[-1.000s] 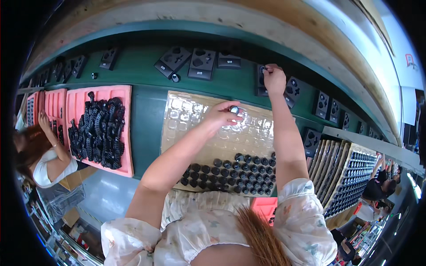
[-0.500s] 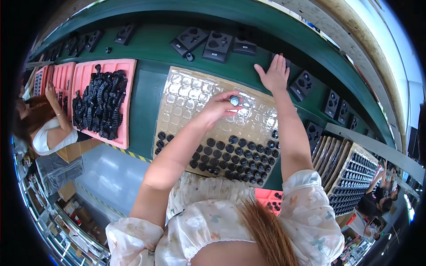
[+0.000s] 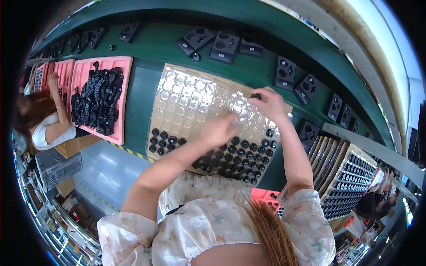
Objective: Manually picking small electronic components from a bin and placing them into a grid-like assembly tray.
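Observation:
A clear plastic blister tray (image 3: 186,104) lies on the green work table, its near rows filled with small round black parts (image 3: 230,157). My left hand (image 3: 219,129) hovers over the middle of the tray with curled fingers; whether it holds a part is hidden by blur. My right hand (image 3: 268,103) is over the tray's far right side, pinching a small black part (image 3: 255,95) between its fingertips.
A pink tray (image 3: 126,80) heaped with black parts lies to the left, where another person (image 3: 44,119) works. Black moulded holders (image 3: 224,44) line the table's far side. Stacked filled trays (image 3: 346,186) stand at the right.
My right hand came back from the black holders at the far edge to the tray, now with a black part. My left hand moved down toward the tray's middle.

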Demonstrator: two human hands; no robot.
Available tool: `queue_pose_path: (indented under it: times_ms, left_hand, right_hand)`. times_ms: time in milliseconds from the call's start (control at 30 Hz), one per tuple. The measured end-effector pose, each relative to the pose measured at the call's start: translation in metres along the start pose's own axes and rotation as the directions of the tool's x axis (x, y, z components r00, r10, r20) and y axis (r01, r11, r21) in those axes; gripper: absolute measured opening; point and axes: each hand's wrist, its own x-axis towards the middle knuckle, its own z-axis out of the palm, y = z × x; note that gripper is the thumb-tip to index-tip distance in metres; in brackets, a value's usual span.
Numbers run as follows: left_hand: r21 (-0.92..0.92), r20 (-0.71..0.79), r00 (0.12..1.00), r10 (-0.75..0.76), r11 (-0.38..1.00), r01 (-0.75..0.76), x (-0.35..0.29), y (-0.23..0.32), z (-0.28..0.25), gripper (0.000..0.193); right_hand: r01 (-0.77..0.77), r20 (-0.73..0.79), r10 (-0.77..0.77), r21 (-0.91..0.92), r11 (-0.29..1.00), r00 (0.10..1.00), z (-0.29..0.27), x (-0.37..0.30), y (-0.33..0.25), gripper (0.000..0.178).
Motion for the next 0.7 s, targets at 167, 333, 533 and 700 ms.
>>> queue_pose_path:
  times_ms: [167,333,533,700]
  left_hand:
    - [0.488,0.141,0.965,0.22,0.833,-0.261,-0.072,-0.01,0.033,0.029]
    - [0.572,0.281,0.957,0.074,0.788,-0.229,-0.079,0.002,0.028,0.028]
    - [-0.107,0.075,0.996,0.05,0.993,-0.042,-0.074,-0.007,0.011,0.028]
    - [-0.336,0.049,0.99,-0.133,0.931,0.142,-0.055,-0.028,-0.024,0.021]
  right_hand:
    - [-0.241,-0.33,0.256,0.088,0.967,0.909,-0.015,0.03,0.023,0.031]
    - [-0.167,-0.464,0.32,0.341,0.925,0.826,-0.012,0.091,0.039,0.033]
    - [-0.084,-0.647,-0.101,-0.248,0.965,0.756,-0.016,0.156,0.114,0.039]
    - [-0.117,-0.376,-0.144,-0.591,0.798,0.915,-0.014,0.133,0.085,0.035]
